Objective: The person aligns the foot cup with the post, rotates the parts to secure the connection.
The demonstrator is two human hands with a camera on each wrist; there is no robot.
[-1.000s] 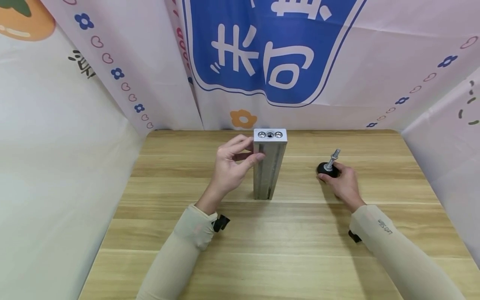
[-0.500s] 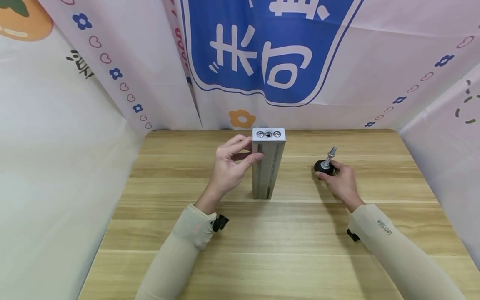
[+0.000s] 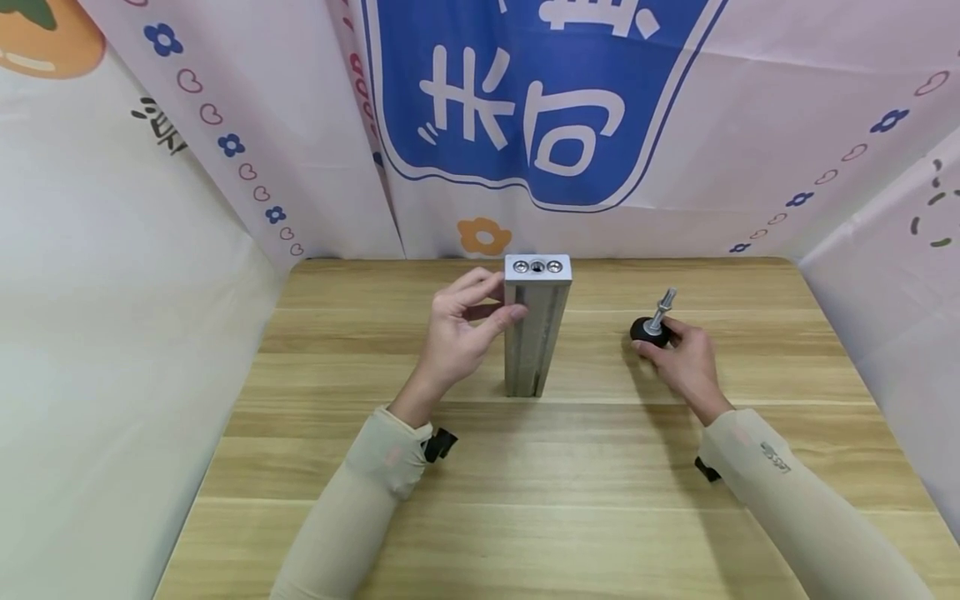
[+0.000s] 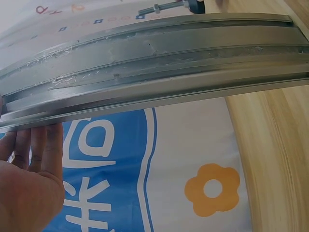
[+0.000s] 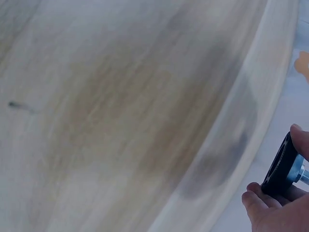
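An aluminium extrusion profile point(image 3: 536, 333) stands upright on the table, its top end face showing three round holes, the outer two with screws in them. My left hand point(image 3: 461, 329) pinches it near the top, thumb on the near face and fingers at the left side. In the left wrist view the grooved profile point(image 4: 154, 63) spans the picture, with the left hand point(image 4: 34, 179) at its edge. My right hand point(image 3: 686, 362) grips a levelling foot point(image 3: 651, 331) by its black round base, the threaded stud with a nut pointing up. The base point(image 5: 282, 166) appears raised off the table in the right wrist view.
The wood-grain table point(image 3: 480, 500) has a rounded back edge against a printed cloth backdrop point(image 3: 315, 125). Pale cloth point(image 3: 127, 333) hangs along the left side, and more cloth hangs on the right. The profile stands between the two hands.
The right hand and levelling foot have shifted very slightly left and away from me, the stud tilting a little. The left hand and profile keep their places, apart from a tiny camera shift.
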